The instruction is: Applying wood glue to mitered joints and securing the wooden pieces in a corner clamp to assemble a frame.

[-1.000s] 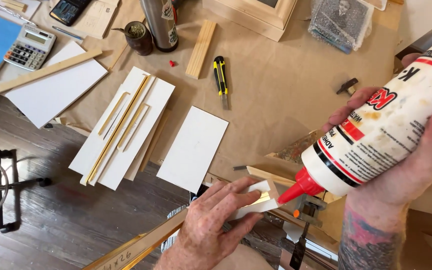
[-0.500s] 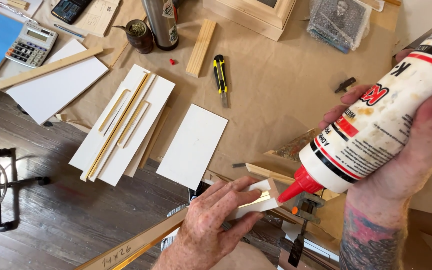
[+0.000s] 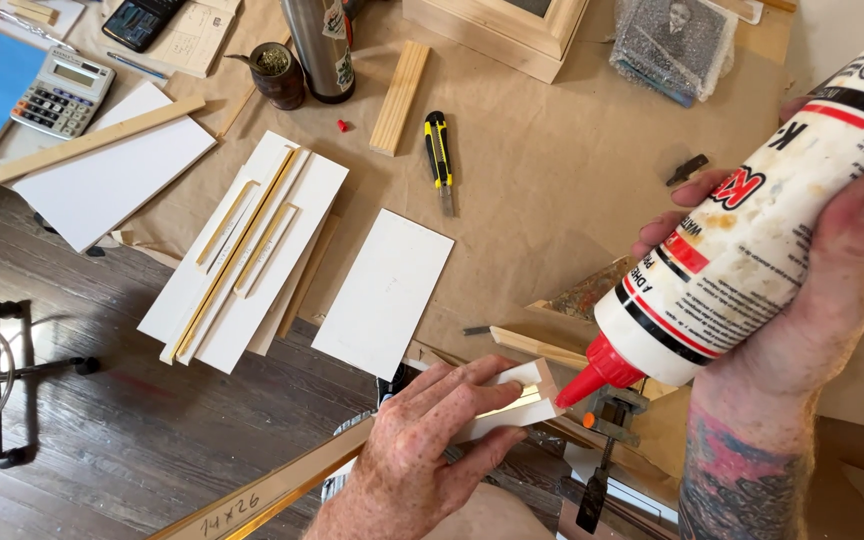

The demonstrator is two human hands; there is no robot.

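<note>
My right hand (image 3: 832, 290) grips a large white glue bottle (image 3: 752, 240) tilted down to the left, its red nozzle (image 3: 592, 375) touching the cut end of a white and gold moulding strip (image 3: 522, 400). On top of that strip, just left of the nozzle, rests my left hand (image 3: 432, 440), holding it down. The strip runs down-left to the bottom of the view (image 3: 252, 500). A black clamp (image 3: 607, 440) hangs just under the nozzle.
Brown paper (image 3: 552, 200) covers the bench. On it lie white boards (image 3: 382, 290), gold strips on a board (image 3: 247, 245), a yellow-black utility knife (image 3: 438, 150), a wood block (image 3: 399, 97), a steel flask (image 3: 318, 45), a calculator (image 3: 62, 92). Dark floor (image 3: 102, 420) lies at left.
The glue bottle has shifted slightly, with the nozzle staying at the strip's end. My left hand keeps its hold on the strip.
</note>
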